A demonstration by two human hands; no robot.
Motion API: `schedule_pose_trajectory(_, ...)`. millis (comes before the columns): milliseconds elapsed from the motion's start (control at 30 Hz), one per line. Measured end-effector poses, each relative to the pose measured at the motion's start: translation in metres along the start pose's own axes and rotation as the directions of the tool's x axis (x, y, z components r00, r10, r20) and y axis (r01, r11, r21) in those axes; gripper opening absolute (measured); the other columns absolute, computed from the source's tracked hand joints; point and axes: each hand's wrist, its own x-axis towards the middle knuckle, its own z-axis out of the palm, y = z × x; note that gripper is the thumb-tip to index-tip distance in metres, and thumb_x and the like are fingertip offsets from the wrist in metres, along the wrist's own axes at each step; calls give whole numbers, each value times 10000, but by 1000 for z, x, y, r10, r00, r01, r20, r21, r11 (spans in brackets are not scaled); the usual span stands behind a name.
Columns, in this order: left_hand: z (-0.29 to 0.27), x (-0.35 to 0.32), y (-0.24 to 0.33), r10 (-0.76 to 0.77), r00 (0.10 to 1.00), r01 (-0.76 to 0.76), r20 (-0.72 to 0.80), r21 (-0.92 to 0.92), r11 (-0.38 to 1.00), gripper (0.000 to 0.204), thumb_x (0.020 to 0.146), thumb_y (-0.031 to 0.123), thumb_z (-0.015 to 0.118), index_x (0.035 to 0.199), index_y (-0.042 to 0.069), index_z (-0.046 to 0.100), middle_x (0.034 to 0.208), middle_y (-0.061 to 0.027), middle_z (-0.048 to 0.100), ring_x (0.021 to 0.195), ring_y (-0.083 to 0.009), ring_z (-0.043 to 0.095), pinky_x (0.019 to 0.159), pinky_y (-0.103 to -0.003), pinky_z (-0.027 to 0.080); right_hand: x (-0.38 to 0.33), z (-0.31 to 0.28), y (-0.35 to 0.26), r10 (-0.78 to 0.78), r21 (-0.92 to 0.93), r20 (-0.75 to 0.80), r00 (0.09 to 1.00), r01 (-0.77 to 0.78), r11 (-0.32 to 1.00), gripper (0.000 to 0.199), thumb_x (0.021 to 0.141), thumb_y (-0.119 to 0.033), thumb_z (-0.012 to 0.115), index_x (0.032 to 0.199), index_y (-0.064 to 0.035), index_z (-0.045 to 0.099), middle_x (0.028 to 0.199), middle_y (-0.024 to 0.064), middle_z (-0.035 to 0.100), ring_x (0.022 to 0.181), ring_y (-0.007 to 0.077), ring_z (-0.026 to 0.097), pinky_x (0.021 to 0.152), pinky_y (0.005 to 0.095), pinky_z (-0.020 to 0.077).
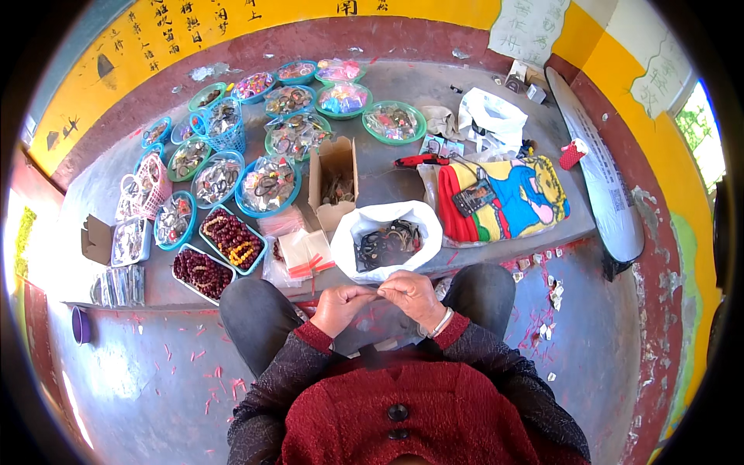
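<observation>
My left hand (341, 307) and my right hand (414, 297) meet fingertip to fingertip over my lap, both pinched closed. Whatever lies between the fingers is too small or hidden to make out. A white bag (346, 246) stands open just beyond them, its rim rolled outward, with dark, cord-like small items (387, 245) inside. To the left of the bag lie flat clear plastic sleeves (305, 253) with red strips. An open cardboard box (334, 167) behind the bag holds small packed pieces.
Plastic baskets (267, 186) of bagged trinkets cover the platform's left and back. Two trays of dark red beads (232, 239) sit near its front edge. Right of the bag lies a folded colourful blanket (504, 200) with a phone (476, 198) on it. Red scraps (219, 385) litter the floor.
</observation>
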Motion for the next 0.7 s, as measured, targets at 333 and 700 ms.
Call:
schedule_pose_trajectory(333,-5,-2,-32,-60,997,55,-53,-89,995,143,837,78,594,917,-28,648,768,-32,651,679,-64,584,633,-194,472,2,-4,-3,140,124,-17,990,-136,983,88,783,-68,644,780,20,634,699,77,585,639,160,561,576,266,440)
schedule_pose_trajectory(700,-45,49,-9,-166,955,204,-245,135,970,170,822,133,613,846,-31,652,670,-28,634,610,-70,559,554,-219,449,4,-9,19,300,194,-72,951,-282,940,230,891,-166,523,1000,17,608,774,101,631,692,144,599,609,257,461)
